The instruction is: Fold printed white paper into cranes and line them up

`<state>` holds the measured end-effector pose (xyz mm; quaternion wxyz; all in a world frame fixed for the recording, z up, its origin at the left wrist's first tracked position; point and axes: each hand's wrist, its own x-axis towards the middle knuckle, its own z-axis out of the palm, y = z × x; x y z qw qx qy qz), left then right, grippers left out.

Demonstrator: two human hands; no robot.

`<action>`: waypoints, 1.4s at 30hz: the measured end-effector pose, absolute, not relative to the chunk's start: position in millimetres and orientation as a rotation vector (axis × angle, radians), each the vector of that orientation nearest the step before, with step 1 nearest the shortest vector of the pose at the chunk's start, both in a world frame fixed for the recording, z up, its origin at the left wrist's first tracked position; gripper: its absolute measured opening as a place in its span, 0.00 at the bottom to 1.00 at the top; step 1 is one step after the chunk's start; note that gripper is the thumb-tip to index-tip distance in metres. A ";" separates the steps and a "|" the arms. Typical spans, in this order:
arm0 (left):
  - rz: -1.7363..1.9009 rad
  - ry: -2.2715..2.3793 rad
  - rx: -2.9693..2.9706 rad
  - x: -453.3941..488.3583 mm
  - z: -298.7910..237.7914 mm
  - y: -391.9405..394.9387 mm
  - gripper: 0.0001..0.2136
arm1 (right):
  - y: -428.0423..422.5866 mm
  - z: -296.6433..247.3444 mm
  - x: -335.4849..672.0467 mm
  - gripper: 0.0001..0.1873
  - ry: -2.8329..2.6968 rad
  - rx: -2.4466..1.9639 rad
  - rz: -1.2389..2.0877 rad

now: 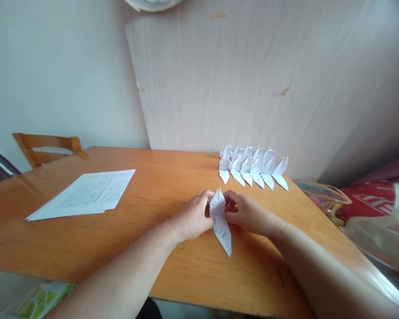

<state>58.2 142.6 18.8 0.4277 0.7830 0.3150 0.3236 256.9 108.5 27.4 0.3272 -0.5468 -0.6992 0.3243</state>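
A folded paper piece (222,228), white with printed characters and pointed at both ends, is held low over the wooden table in front of me. My left hand (197,215) pinches its left side near the narrow middle. On the other side my right hand (246,212) grips it with thumb and bent fingers. The upper point stands up between the hands, while the lower point reaches toward me. Behind my hands, several similar folded paper pieces (246,166) stand in two rows. Some fingertips are hidden behind the paper.
A stack of printed sheets (95,192) lies on the left of the wooden table (166,177). Beyond the table's far left corner is a wooden chair (49,142). Red and clear plastic bags (369,204) crowd the right edge. A wall panel (219,88) rises behind.
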 end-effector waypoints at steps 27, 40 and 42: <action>0.673 0.764 1.986 55.6 21.4 148.3 0.19 | 109.5 28.2 258.6 0.13 -2.049 -1.431 0.800; 0.686 0.733 2.001 54.4 16.6 150.2 0.19 | 111.5 20.5 262.0 0.10 -2.001 -1.384 0.854; 0.700 0.717 2.021 54.2 14.8 151.5 0.20 | 110.6 20.8 260.7 0.10 -1.989 -1.399 0.834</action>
